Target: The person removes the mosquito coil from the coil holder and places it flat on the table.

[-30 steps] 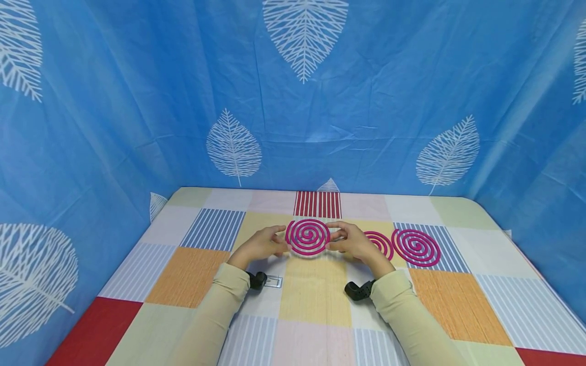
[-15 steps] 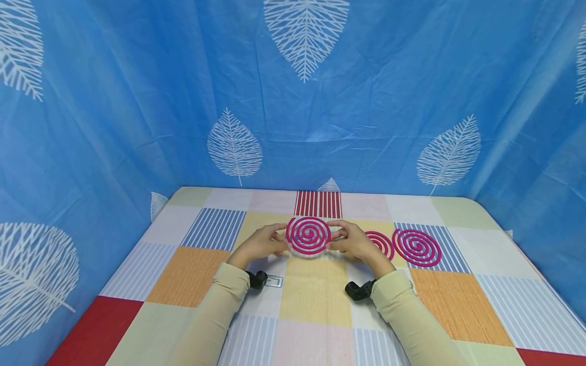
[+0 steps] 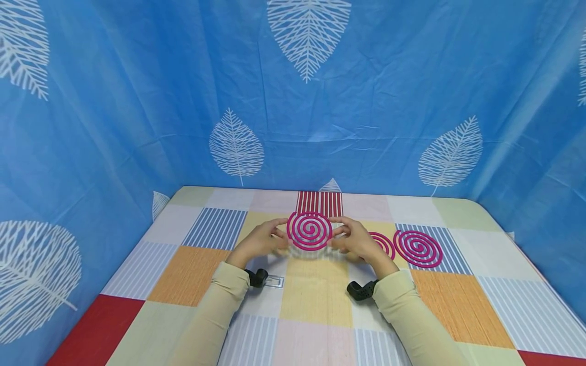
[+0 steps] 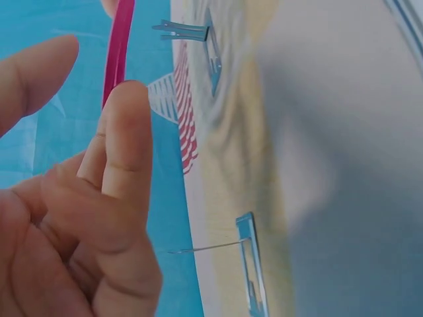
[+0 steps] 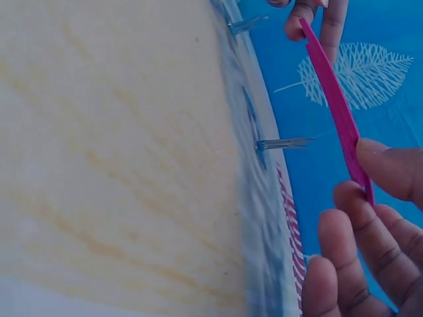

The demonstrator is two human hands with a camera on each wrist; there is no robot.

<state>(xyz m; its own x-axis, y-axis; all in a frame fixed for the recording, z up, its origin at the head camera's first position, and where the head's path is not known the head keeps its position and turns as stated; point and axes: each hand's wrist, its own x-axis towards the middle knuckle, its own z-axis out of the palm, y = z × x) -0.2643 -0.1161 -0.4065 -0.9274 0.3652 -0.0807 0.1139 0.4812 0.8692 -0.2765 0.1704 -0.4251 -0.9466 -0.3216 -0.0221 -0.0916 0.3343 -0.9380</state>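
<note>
A magenta spiral mosquito coil [image 3: 313, 229] is held up between both hands, off the tablecloth. My left hand [image 3: 260, 240] holds its left edge, a fingertip [image 4: 129, 99] right under the rim in the left wrist view. On the opposite edge, my right hand [image 3: 361, 241] pinches the coil between thumb [image 5: 390, 165] and fingers. Below it, thin metal coil stands show in the wrist views: one with upright prongs [image 4: 211, 56] and a nearer one with a single prong [image 4: 250, 264]. A second coil [image 3: 386, 245] lies partly hidden behind my right hand.
A third coil [image 3: 417, 247] lies flat at the right, beside the second. One flat metal stand [image 3: 274, 281] rests near my left wrist. The patchwork tablecloth [image 3: 316, 295] ends at a blue leaf-print curtain [image 3: 284, 137] behind and on both sides.
Both hands have raised the coil slightly, and it sits a little farther from me in the head view. The other two coils have stayed where they were.
</note>
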